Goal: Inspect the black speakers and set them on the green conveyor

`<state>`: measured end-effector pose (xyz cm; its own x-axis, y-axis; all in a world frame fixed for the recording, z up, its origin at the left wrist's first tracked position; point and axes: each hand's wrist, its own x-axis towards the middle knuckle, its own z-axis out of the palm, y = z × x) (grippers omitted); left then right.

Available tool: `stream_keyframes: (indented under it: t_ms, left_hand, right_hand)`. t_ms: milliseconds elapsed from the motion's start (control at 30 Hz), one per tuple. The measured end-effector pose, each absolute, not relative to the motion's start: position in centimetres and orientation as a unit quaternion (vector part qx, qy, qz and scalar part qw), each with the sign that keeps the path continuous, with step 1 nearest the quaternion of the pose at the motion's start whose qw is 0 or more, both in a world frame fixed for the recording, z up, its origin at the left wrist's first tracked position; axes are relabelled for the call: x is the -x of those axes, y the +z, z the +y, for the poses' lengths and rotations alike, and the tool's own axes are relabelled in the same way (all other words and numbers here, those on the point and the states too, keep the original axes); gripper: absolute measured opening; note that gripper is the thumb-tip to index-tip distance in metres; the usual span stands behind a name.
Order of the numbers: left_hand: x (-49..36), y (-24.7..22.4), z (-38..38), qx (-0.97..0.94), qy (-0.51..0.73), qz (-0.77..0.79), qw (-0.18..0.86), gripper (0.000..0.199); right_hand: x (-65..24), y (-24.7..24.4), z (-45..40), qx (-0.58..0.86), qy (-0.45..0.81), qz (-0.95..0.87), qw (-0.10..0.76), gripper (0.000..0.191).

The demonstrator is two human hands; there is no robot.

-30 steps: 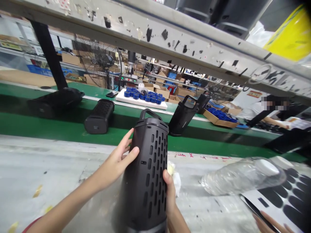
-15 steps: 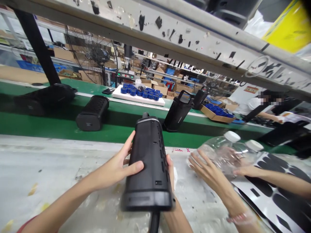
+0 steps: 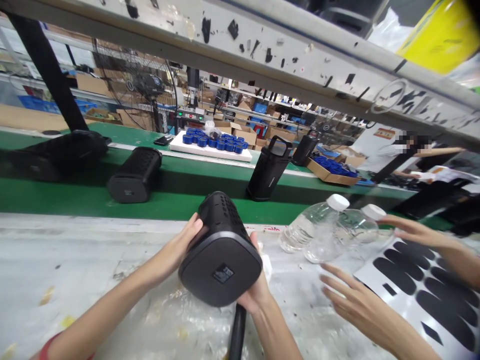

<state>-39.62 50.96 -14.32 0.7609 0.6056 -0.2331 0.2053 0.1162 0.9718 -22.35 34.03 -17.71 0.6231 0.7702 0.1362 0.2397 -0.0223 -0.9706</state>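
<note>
Held black unit (image 3: 221, 267): matt plastic, smooth end face, perforated side
Bottles (image 3: 312, 223): clear glossy plastic, ribbed
Belt (image 3: 180, 200): smooth, faint sheen
Worktop (image 3: 108, 250): glossy, uneven, film-like
Carton (image 3: 330, 176): matt cardboard
Shelf edge (image 3: 262, 30): smooth, metal-looking, scuffed

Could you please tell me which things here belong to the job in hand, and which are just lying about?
Job in hand:
- black perforated unit, between left hand and right hand
- probably the similar black units on the green surface

Apparently lying about:
- clear bottles
- dark, phone-like slab
</note>
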Motion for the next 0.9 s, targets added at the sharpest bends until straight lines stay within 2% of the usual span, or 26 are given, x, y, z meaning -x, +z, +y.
stream_keyframes:
  t_ms: [100,200,333,400,500,600,667,767,900]
  left_hand:
    - [39.4,-14.8,51.3,-0.662,0.142,0.317,0.664,0.121]
    - [39.6,-14.7,51.9,-0.687,0.14,0.319,0.638,0.121]
    - [41.4,-12.7,52.1,-0.782,0.281,0.219,0.511,0.102]
    - [42.4,-11.8,51.6,-0.848,0.311,0.113,0.414,0.093]
    - [43.1,-12.1,50.9,-0.945,0.248,0.0,0.214,0.089]
    - [42.6,-14.2,51.3,-0.972,0.231,-0.026,0.031,0.081]
    - [41.9,-15.5,52.1,-0.972,0.235,0.014,0.001,0.069]
    - [40.7,-16.3,53.8,-0.967,0.224,0.115,0.045,0.057]
    - [38.0,-16.3,57.2,-0.954,0.214,0.201,0.059,0.068]
  right_hand:
    - [25.2,-16.8,35.4,0.596,0.346,-0.301,0.659,0.055]
    - [27.5,-16.1,36.6,0.444,0.518,-0.185,0.707,0.071]
    - [28.9,-16.0,37.8,0.349,0.59,-0.119,0.718,0.074]
    - [28.9,-16.6,38.1,0.355,0.584,-0.138,0.717,0.073]
    - [28.7,-17.6,38.4,0.391,0.573,-0.163,0.702,0.073]
    - [28.3,-18.0,38.2,0.436,0.559,-0.183,0.681,0.086]
    - [28.2,-17.8,37.9,0.464,0.526,-0.219,0.679,0.09]
    - [28.3,-17.4,37.5,0.524,0.408,-0.271,0.697,0.075]
    - [28.2,-17.5,37.8,0.605,0.24,-0.273,0.708,0.061]
